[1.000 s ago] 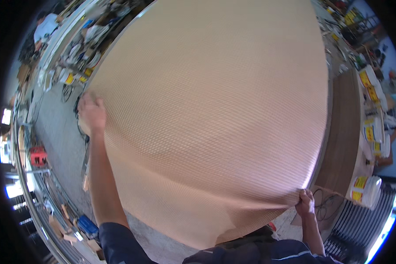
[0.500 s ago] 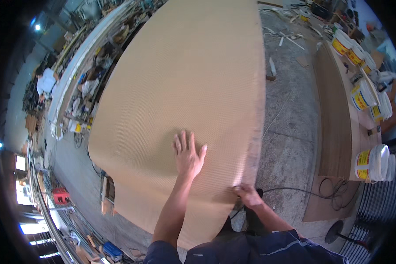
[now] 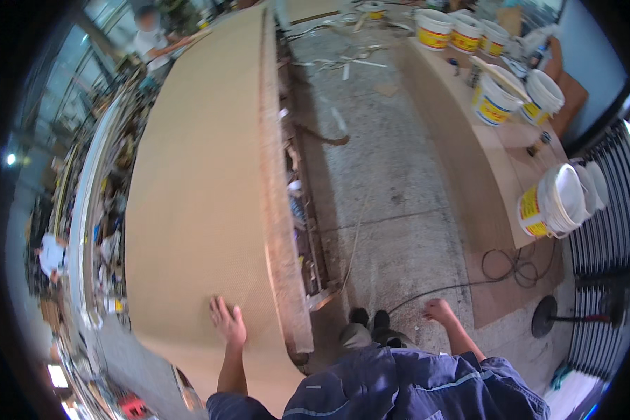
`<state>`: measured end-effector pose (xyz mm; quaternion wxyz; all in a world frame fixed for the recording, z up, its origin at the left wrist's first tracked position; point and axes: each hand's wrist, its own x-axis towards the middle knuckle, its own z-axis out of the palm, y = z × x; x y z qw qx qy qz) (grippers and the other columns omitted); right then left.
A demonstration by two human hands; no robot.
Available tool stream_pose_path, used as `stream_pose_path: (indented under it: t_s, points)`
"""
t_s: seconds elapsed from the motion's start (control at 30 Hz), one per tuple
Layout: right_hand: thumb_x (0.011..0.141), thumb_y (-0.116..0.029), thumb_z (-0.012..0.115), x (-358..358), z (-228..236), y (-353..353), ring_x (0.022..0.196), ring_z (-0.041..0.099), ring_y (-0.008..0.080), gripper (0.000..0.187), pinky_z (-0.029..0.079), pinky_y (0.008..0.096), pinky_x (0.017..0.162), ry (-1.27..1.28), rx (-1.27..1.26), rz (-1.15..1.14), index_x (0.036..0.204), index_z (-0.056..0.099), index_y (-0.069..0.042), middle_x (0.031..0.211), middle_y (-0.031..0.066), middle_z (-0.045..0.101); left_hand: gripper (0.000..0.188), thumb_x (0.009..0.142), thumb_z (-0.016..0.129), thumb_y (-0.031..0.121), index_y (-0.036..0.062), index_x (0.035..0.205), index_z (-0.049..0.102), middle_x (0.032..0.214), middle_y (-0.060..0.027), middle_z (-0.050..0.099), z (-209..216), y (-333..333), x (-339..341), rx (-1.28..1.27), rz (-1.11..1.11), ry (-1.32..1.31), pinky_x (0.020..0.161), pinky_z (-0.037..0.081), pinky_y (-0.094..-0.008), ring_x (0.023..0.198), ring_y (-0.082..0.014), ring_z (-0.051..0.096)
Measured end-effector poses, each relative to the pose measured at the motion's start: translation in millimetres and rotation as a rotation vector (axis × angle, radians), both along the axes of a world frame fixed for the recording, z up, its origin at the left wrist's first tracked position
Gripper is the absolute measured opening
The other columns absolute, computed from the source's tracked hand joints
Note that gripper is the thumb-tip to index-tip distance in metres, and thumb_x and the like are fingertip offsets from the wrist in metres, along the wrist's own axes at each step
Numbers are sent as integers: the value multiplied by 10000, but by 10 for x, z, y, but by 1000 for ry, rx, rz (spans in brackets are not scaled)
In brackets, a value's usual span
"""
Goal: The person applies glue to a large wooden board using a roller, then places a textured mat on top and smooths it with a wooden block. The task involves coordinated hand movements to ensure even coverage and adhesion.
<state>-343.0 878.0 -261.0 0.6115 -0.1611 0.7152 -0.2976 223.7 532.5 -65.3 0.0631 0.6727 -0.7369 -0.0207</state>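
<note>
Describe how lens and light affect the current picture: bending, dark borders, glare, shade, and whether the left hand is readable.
Head view: the left edge of the tan sheet bows, and black fills the corners; head view: a small light glares at far left; head view: the floor darkens beside the sheet; head view: the left hand shows distinguishable fingers.

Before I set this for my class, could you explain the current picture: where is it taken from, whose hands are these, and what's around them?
A fisheye camera on a person's head looks down, so straight edges bend. The bare hands are the wearer's own. The left hand is spread on a long tan textured sheet; the right hand is off it, with nothing visibly held. White buckets stand on a wooden surface at right.
</note>
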Motion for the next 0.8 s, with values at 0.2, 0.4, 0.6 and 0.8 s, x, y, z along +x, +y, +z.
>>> stream_pose_path:
  t_s: [0.2, 0.4, 0.6, 0.8]
  points:
    - [858, -91, 594, -917, 172, 1009, 671, 685, 281, 85, 585, 409, 590, 88, 219, -545, 805, 633, -37, 771, 152, 677, 588, 971, 490, 350, 16, 1431, 340, 1517, -240, 291, -81, -124, -207, -44, 120, -16, 1137, 227, -531, 1401, -422, 263]
    - [861, -105, 596, -930, 88, 580, 650, 684, 266, 97, 581, 400, 566, -93, 300, -752, 810, 631, -31, 742, 143, 675, 578, 992, 445, 416, -10, 1379, 385, 1460, -245, 364, -341, -478, -456, -85, 439, -62, 1090, 305, -512, 1339, -422, 342]
    - [798, -252, 616, -1509, -514, -854, 675, 641, 268, 194, 502, 398, 564, 832, -198, 1000, 715, 647, -79, 711, 74, 649, 559, 995, 451, 403, -39, 1337, 444, 1375, -240, 465, -663, -1456, -1125, -165, 493, -295, 1045, 367, -495, 1251, -414, 444]
    - [887, -130, 567, -2970, 584, -3065, 633, 661, 167, 190, 564, 314, 562, 166, -133, -415, 797, 661, 8, 725, 88, 664, 425, 965, 524, 233, -65, 1268, 507, 1269, -275, 533, -283, -2866, -3103, -258, -30, 168, 1006, 401, -494, 1179, -428, 502]
